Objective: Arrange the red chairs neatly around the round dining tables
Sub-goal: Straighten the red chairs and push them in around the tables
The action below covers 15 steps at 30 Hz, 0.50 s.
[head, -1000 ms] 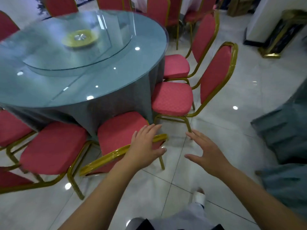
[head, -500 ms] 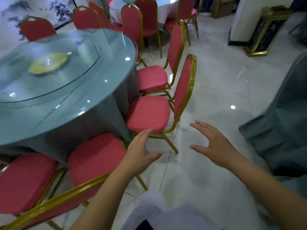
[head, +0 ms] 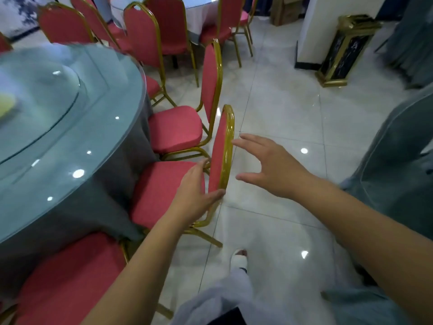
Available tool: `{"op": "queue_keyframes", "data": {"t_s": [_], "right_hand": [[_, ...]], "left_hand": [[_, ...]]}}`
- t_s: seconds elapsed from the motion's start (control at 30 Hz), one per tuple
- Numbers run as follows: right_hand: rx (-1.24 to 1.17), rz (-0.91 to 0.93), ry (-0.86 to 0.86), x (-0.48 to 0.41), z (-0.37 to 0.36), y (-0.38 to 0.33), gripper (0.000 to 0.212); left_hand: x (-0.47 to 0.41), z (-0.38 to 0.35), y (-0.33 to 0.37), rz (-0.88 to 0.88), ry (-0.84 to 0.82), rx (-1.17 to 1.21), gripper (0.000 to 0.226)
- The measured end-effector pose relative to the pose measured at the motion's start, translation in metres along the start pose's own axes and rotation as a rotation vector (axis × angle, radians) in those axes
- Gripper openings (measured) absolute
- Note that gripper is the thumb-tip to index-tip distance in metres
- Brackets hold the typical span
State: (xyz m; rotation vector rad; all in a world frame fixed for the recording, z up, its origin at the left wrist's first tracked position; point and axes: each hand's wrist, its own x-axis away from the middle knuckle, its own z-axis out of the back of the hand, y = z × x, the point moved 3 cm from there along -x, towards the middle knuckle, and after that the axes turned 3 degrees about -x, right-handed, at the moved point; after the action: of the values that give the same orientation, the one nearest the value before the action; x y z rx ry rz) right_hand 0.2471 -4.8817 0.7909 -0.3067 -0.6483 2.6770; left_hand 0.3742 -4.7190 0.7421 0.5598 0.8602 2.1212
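A red chair [head: 164,191] with a gold frame stands at the round glass-topped table [head: 58,137], its backrest [head: 221,148] edge-on to me. My left hand [head: 196,198] lies against the lower front side of that backrest, fingers straight, thumb by the frame's bottom corner. My right hand [head: 269,165] hovers spread open just right of the backrest, fingertips close to the gold rim; contact is unclear. A second red chair [head: 178,130] sits beyond it, and another red seat [head: 70,277] is nearest me at lower left.
Several more red chairs [head: 145,34] ring the table's far side and a white-clothed table [head: 182,12] behind. A black and gold stand [head: 344,50] is by a white pillar at upper right. Grey draped cloth [head: 398,160] hangs at right. My foot [head: 239,256] is on glossy floor tiles.
I have stepped along the table from the first chair to the one beyond it. Both hands have moved forward and now flank its backrest, the left one touching it.
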Motion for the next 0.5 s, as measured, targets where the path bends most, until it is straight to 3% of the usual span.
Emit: {"op": "queue_keyframes", "data": {"t_s": [0.13, 0.27, 0.5], "right_hand": [[0.051, -0.014, -0.084, -0.061, 0.021, 0.044, 0.080], [0.112, -0.006, -0.174, -0.117, 0.016, 0.083, 0.083], [0.265, 0.266, -0.485, -0.225, -0.014, 0.097, 0.087]], "left_hand": [[-0.076, -0.010, 0.014, 0.065, -0.031, 0.079, 0.097], [-0.126, -0.013, 0.016, 0.116, -0.071, -0.014, 0.103], [-0.148, -0.010, -0.002, 0.285, -0.015, -0.039, 0.106]]}}
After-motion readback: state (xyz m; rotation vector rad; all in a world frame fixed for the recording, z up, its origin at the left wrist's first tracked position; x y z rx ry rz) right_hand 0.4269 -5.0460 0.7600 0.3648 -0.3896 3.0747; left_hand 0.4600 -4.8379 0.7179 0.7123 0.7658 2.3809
